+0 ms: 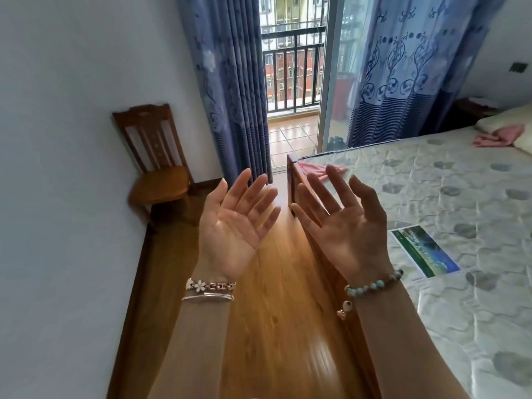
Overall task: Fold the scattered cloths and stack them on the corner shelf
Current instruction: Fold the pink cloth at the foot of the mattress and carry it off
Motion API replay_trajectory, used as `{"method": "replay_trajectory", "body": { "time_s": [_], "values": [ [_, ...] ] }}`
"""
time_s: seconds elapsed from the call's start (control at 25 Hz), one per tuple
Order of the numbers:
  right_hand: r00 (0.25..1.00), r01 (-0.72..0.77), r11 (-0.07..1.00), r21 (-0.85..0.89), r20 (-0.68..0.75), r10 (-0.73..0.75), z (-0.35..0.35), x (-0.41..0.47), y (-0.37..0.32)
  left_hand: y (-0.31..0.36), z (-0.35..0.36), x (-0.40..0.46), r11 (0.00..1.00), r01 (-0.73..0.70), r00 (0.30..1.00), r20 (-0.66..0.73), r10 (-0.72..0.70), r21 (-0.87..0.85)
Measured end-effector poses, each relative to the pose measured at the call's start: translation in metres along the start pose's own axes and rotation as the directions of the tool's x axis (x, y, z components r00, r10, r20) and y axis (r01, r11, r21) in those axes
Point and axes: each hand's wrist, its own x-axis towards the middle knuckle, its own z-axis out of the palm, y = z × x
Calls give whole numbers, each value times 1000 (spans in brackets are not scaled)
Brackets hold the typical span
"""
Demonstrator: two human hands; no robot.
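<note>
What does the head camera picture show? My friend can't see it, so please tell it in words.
Two empty hands, the left hand and the right hand, are held up open, palms facing the camera, above a wooden floor. Two crumpled pink cloths lie on the mattress, one near its corner and one by the pillow.

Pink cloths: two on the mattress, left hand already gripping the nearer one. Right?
No. The head view shows two pink cloths on the mattress, but the left hand is open, palm up, holding nothing.
</note>
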Motion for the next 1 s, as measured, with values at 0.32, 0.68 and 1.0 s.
{"method": "replay_trajectory", "body": {
  "time_s": [0.32, 0.68, 1.0],
  "values": [
    [996, -49, 999, -25, -81, 47, -32, 192, 9, 15, -52, 190, 999, 27, 999, -38, -28, -21],
    [986, -67, 997, -32, -157, 62, -34, 460, 17, 86, -108, 458, 996, 79, 994, -74, -82, -38],
    [951, 58, 998, 7, -306, -53, -94, 648, -33, 64, -107, 691, 977, 209, 977, 27, -210, 42]
  ]
}}
